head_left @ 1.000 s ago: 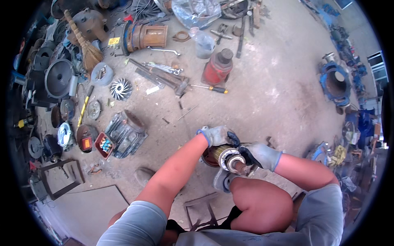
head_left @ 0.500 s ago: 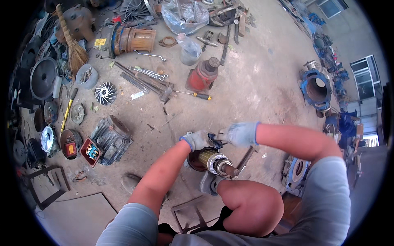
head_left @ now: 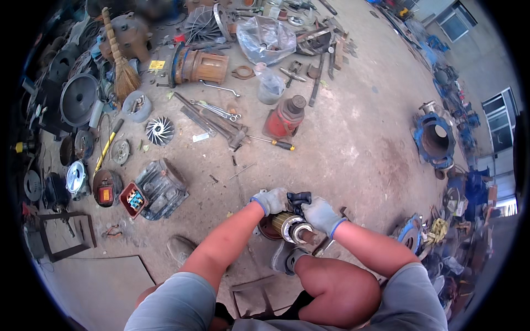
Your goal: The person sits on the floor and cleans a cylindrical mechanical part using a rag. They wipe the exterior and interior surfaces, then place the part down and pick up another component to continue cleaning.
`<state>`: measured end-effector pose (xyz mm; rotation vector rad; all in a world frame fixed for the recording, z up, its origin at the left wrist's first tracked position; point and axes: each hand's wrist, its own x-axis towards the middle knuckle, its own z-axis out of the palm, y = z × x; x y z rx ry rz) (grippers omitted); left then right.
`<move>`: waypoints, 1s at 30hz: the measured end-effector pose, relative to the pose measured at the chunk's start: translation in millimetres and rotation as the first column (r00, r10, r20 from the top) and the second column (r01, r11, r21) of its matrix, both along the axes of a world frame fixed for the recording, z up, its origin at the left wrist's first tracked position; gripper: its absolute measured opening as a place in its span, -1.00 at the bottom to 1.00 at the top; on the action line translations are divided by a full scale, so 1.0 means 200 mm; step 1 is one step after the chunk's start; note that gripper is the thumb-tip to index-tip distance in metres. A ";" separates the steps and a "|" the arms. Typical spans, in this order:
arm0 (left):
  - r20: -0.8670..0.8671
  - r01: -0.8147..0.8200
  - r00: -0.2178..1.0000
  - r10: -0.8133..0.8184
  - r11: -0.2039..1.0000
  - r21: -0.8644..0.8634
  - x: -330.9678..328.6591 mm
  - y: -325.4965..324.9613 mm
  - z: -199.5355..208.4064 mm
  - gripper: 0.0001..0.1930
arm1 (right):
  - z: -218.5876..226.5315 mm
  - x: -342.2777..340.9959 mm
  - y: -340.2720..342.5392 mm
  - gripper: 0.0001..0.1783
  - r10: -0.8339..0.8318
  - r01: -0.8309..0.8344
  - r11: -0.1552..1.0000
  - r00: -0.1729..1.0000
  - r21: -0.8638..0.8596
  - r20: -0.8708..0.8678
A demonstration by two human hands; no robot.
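My left hand (head_left: 271,201), in a grey-white glove with a blue cuff, is closed at the left side of a small black lumpy piece (head_left: 298,199) whose kind I cannot make out. On its right side my right hand (head_left: 322,214), gloved alike, has its fingers bent against the same piece. Just below the hands a motor rotor (head_left: 288,225) slants toward my raised knee, its bearing (head_left: 301,232) and rusty shaft end (head_left: 309,238) pointing to the lower right. The rotor's far end sits against a reddish-brown round part (head_left: 268,227), partly covered by my left hand.
A grey motor housing (head_left: 163,188) with an uncovered terminal box lies to the left. Farther off are a red bottle jack (head_left: 285,116), a screwdriver (head_left: 273,143), a hammer (head_left: 237,138) and wrenches (head_left: 215,110). A blue flanged casing (head_left: 435,137) stands at the right.
My right hand has come down and nearer, beside the rotor; it was blurred and higher before. My left hand has stayed by the black piece. The surroundings have shifted slightly right in view.
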<state>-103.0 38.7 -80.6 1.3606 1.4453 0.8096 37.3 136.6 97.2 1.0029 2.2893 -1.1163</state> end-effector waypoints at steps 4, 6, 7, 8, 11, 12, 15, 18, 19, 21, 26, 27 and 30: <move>-0.086 0.025 0.996 -0.031 0.997 -0.071 0.00 0.07 0.12 -0.68 | 0.12 -0.13 0.20 -0.51 0.901 -0.898 0.423 0.430 0.121 0.048; -0.078 -0.003 0.997 -0.004 0.996 -0.091 0.01 0.10 0.14 -0.67 | 0.14 -0.14 0.27 -0.48 0.937 -0.924 0.347 0.347 0.161 -0.031; -0.070 -0.017 0.998 0.009 0.994 -0.112 0.02 0.09 0.14 -0.67 | 0.14 -0.13 0.29 -0.46 0.950 -0.934 0.312 0.303 0.175 -0.078; -0.029 0.023 0.999 -0.024 0.999 -0.037 0.02 0.08 0.15 -0.66 | 0.15 -0.09 0.31 -0.44 0.945 -0.922 0.323 0.324 0.213 -0.030; -0.010 -0.049 0.999 0.050 0.996 0.075 0.02 0.05 0.13 -0.68 | 0.19 0.01 0.23 -0.23 0.567 -0.550 0.823 0.792 0.141 -0.226; -0.065 -0.030 0.997 0.031 0.999 0.020 0.01 0.02 0.20 -0.74 | 0.25 0.02 0.17 -0.20 0.296 -0.310 0.948 0.943 -0.075 -0.153; 0.013 -0.103 0.995 0.102 0.989 0.102 0.04 0.02 0.15 -0.78 | -0.01 0.29 0.07 -0.37 -0.250 0.112 0.927 0.897 -0.358 -0.365; -0.013 -0.096 0.995 0.098 0.986 0.133 0.09 0.08 0.03 -0.85 | -0.07 0.30 -0.04 -0.76 -0.401 0.257 0.905 0.777 -0.338 -0.484; -0.146 -0.065 0.986 0.079 0.993 0.097 0.09 0.10 0.07 -0.88 | -0.07 0.31 -0.01 -0.76 -0.424 0.289 0.895 0.785 -0.338 -0.452; -0.241 -0.047 0.959 0.149 0.922 0.385 0.08 0.08 -0.07 -0.80 | 0.00 0.22 -0.03 -0.71 -0.463 0.310 0.857 0.814 -0.412 -0.351; 0.200 -0.153 0.974 0.110 0.965 0.213 0.10 0.08 -0.08 -0.76 | 0.08 0.23 -0.06 -0.39 -0.249 0.162 0.959 0.873 -0.233 -0.420; 0.182 -0.111 0.981 0.074 0.973 0.201 0.07 0.09 -0.08 -0.76 | 0.06 0.25 -0.03 -0.37 -0.069 0.033 0.996 0.876 -0.083 -0.477; 0.154 0.006 0.988 -0.026 0.992 0.124 0.04 0.14 0.04 -0.76 | -0.05 0.37 0.01 -0.37 -0.283 0.106 0.943 0.753 -0.315 -0.594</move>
